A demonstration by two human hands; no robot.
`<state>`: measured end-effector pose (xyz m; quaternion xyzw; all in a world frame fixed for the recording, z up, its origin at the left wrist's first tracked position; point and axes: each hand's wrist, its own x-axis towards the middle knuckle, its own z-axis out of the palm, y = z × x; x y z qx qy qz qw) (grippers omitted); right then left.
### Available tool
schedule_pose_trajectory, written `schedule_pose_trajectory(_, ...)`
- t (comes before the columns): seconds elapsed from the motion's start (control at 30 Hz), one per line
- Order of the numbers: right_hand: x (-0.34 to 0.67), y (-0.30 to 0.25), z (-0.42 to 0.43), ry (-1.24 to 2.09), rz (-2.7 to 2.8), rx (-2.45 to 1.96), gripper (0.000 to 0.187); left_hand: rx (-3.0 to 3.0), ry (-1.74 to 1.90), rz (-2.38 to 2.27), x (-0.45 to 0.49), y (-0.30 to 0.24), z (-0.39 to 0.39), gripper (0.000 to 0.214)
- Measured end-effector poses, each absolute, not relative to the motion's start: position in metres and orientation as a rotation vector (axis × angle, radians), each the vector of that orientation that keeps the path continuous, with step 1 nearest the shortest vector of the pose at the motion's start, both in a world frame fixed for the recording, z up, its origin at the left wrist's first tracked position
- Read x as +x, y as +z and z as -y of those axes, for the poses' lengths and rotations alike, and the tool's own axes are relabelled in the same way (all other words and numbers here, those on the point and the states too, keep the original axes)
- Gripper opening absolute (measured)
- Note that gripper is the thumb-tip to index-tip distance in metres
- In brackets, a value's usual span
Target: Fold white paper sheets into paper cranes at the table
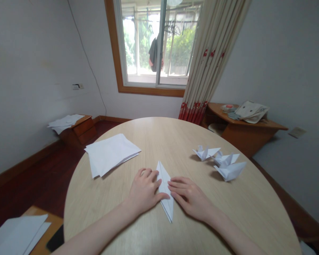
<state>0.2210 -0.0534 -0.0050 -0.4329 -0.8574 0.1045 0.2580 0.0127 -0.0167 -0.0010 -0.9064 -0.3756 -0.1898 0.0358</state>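
A narrow diamond of folded white paper (164,180) lies flat on the round wooden table (159,138), one point away from me and one toward me. On its left side rests my left hand (146,187), fingers bent and spread, the thumb lying across the paper's lower half. My right hand (188,198) lies along the right edge with its fingers stretched out and the tips touching the paper. Neither hand grips it. Several folded paper cranes (230,171) stand close together to the right, beyond my right hand.
White paper sheets (113,152) lie stacked at the table's left. More sheets (18,233) rest on a lower wooden surface at the bottom left. A corner desk (244,131) with papers stands behind on the right, near a curtain (212,60) and window. A small cabinet (82,129) stands at the left wall.
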Motion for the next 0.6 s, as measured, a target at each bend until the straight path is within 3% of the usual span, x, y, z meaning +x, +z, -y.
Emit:
schedule_pose_trajectory(0.27, 0.2212, -0.0046, 0.053, 0.237, 2.315, -1.125, 0.026, -2.806, -0.522, 1.171, 0.0128, -0.0008, 0.0162, 0.04)
schedule_pose_trajectory(0.6, 0.2212, -0.0036, 0.0536, 0.22, 2.32, -1.105, 0.028, -2.831, -0.462, 1.146, 0.0116, -0.001, 0.013, 0.018)
